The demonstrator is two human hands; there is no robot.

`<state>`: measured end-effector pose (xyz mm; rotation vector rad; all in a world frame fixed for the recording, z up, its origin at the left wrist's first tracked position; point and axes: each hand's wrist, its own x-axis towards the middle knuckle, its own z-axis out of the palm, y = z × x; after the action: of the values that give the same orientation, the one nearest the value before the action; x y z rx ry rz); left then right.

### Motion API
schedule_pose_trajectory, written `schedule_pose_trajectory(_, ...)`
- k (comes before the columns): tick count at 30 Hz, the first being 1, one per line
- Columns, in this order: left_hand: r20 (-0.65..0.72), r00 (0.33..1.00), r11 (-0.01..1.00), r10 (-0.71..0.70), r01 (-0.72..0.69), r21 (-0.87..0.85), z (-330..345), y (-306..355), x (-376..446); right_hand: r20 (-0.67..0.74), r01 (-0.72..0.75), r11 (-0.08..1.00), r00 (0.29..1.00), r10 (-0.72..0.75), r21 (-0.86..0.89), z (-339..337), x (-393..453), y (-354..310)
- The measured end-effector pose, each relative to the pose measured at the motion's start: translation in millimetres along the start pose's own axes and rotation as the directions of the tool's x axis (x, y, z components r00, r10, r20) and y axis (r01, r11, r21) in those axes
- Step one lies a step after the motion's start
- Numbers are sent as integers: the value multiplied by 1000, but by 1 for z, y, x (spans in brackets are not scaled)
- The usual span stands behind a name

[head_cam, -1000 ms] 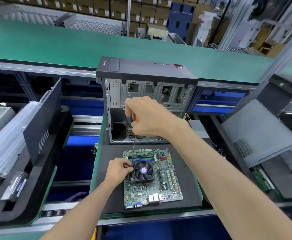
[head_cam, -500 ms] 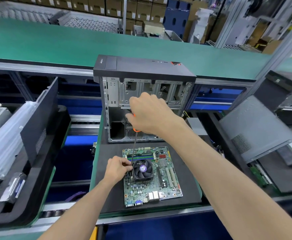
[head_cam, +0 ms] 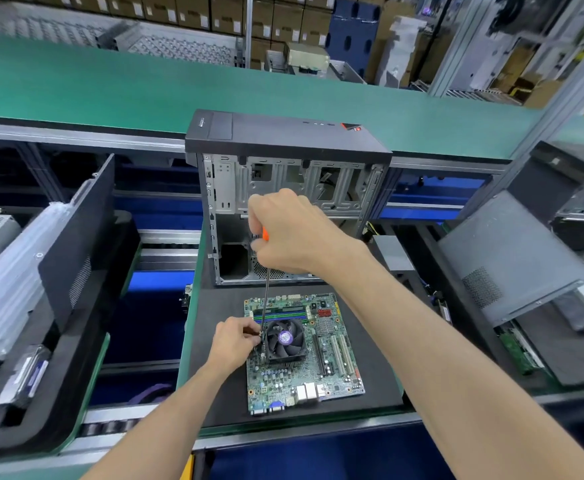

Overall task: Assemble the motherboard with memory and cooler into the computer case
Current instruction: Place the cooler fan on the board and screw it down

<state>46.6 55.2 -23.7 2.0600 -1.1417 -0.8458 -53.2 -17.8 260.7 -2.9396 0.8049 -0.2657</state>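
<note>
A green motherboard (head_cam: 332, 375) lies flat on a black mat (head_cam: 221, 403), with memory sticks (head_cam: 283, 311) along its far edge and a black fan cooler (head_cam: 285, 339) on it. My right hand (head_cam: 290, 233) grips the orange handle of a screwdriver (head_cam: 266, 296), whose thin shaft runs down to the cooler's left far corner. My left hand (head_cam: 235, 342) pinches the shaft's tip at that corner. Behind the board stands the open computer case (head_cam: 283, 188), its bare metal interior facing me.
A green conveyor belt (head_cam: 110, 81) runs behind the case. Black trays with a dark side panel (head_cam: 72, 244) and plastic bags sit at left. Another grey case panel (head_cam: 515, 258) leans at right. Cartons fill the background.
The view has shifted slightly. Both hands stay at the cooler's left far corner with the screwdriver upright; my right hand sits a little higher on the handle.
</note>
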Motion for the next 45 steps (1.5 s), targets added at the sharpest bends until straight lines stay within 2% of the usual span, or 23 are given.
schedule_pose_trajectory(3, 5, 1000, 1000, -3, 3, 1, 0, -2, 1, -118, -45, 982, 993, 24, -183, 4, 1, -2)
schedule_pose_trajectory(4, 5, 1000, 1000, -6, 6, -1, -1, -2, 1, -102, -22, 986, 995, 5, -168, 3, 2, -3)
schedule_pose_trajectory(7, 13, 1000, 1000, -9, 9, -2, -1, -2, 2, 56, 59, 998, 997, -60, 25, -2, 3, 0)
schedule_pose_trajectory(9, 13, 1000, 1000, -6, 6, 4, -1, -2, 2, 68, 48, 998, 996, -51, 52, -3, 4, 0)
schedule_pose_trajectory(12, 12, 1000, 1000, -2, 2, -6, -1, -4, 3, -69, -24, 990, 998, 14, -142, 1, 4, -2)
schedule_pose_trajectory(14, 10, 1000, 1000, 1, -1, -15, -1, -3, 2, -88, -29, 982, 996, 13, -187, 1, 3, -3)
schedule_pose_trajectory(18, 9, 1000, 1000, 19, -19, -5, -1, -3, 2, 102, 7, 998, 995, -13, 61, -9, 1, 0)
schedule_pose_trajectory(20, 11, 1000, 1000, 25, -25, -6, -1, -4, 2, 67, -2, 999, 998, -1, 47, -7, 1, -1)
schedule_pose_trajectory(23, 10, 999, 999, 32, -32, 4, -1, -4, 1, -78, -54, 988, 996, 43, -147, -1, 2, -7)
schedule_pose_trajectory(24, 11, 999, 999, 34, -34, 3, -1, -4, 1, -92, -56, 985, 995, 41, -162, 0, 2, -8)
schedule_pose_trajectory(29, 37, 999, 999, 33, -34, 16, -1, -4, 2, 62, 11, 999, 998, -14, 51, -5, 2, -6)
schedule_pose_trajectory(34, 152, 988, 995, 4, -20, 101, 2, -7, 0, 32, -19, 998, 999, 18, 61, -4, 2, -4)
schedule_pose_trajectory(40, 117, 991, 961, 68, -97, 257, 16, -10, 6, 38, -15, 995, 999, 12, 98, -2, 0, 9)
schedule_pose_trajectory(45, 82, 995, 950, 58, -80, 301, 19, -10, 5, -8, -27, 994, 1000, 28, 110, 1, -2, 21)
